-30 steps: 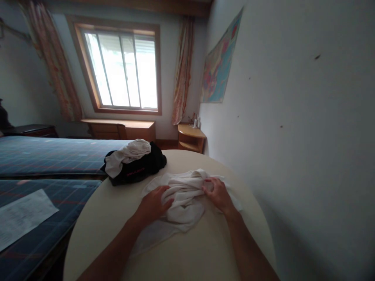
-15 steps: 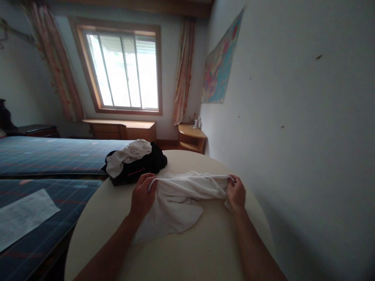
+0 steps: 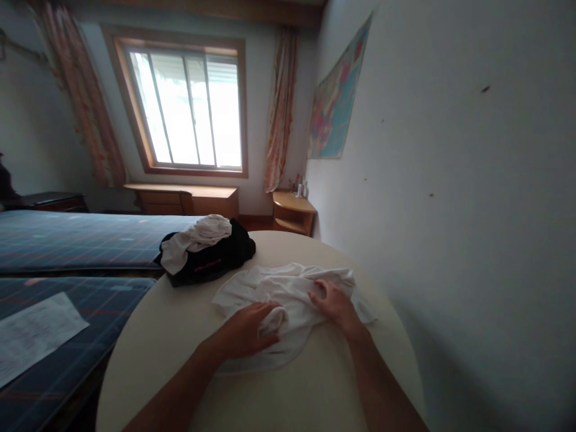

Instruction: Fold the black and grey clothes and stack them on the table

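Observation:
A rumpled white shirt point(image 3: 294, 282) lies spread on the round cream table point(image 3: 310, 390). My left hand point(image 3: 247, 329) is at its near left part, with a bunched fold of the fabric between thumb and fingers. Over the right part of the shirt is my right hand point(image 3: 335, 303), palm down, its fingers curved and apart, the tips touching the cloth. A flap of the shirt reaches toward the table's right side.
On the table's far left sits a black cloth bundle point(image 3: 229, 255) with red lettering, a crumpled white garment point(image 3: 198, 237) on top. Blue plaid beds point(image 3: 99, 237) stand left, one holding a paper sheet point(image 3: 38, 330). A wall point(image 3: 472, 252) runs close on the right.
Both hands have moved inward and lower from the shirt's stretched upper edge. That edge has been let go and now lies loose; the left hand has gathered a nearer fold.

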